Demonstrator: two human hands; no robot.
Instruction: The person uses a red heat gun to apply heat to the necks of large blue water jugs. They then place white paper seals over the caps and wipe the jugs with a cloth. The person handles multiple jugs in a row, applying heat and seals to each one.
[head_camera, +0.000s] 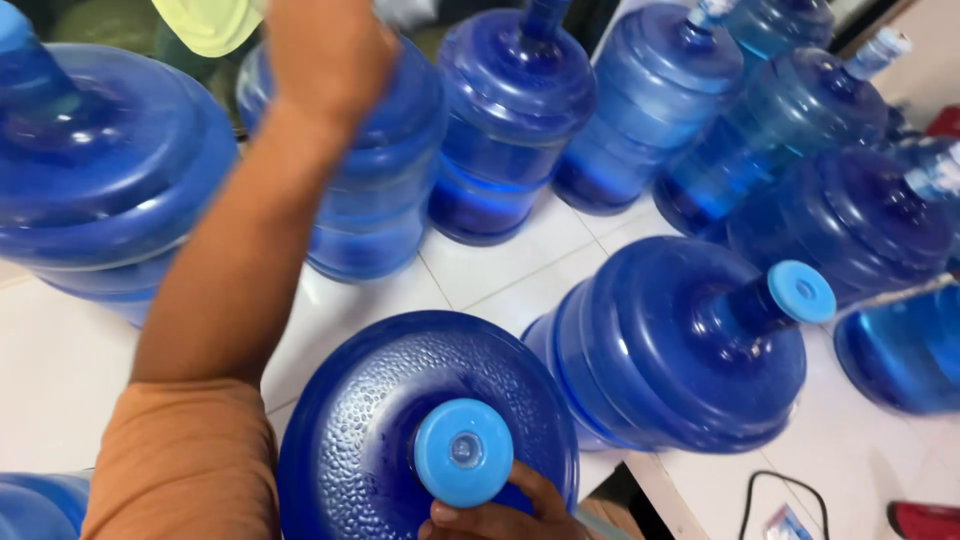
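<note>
Jugs of blue water crowd a white tiled floor (500, 270); nearest stands a dark blue jug (370, 430) with a light blue cap (463, 452), another capped jug (680, 345) just beside it; the right hand (505, 515) grips the near jug's neck below the cap; the left hand (325, 50) reaches over a farther jug (375, 190), its grip hidden, so I cannot tell.

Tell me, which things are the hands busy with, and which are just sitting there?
Busy with:
capped jug, under the right hand
back jug, by the raised left hand

Just sitting:
other blue jugs
black cable
red thing
</note>
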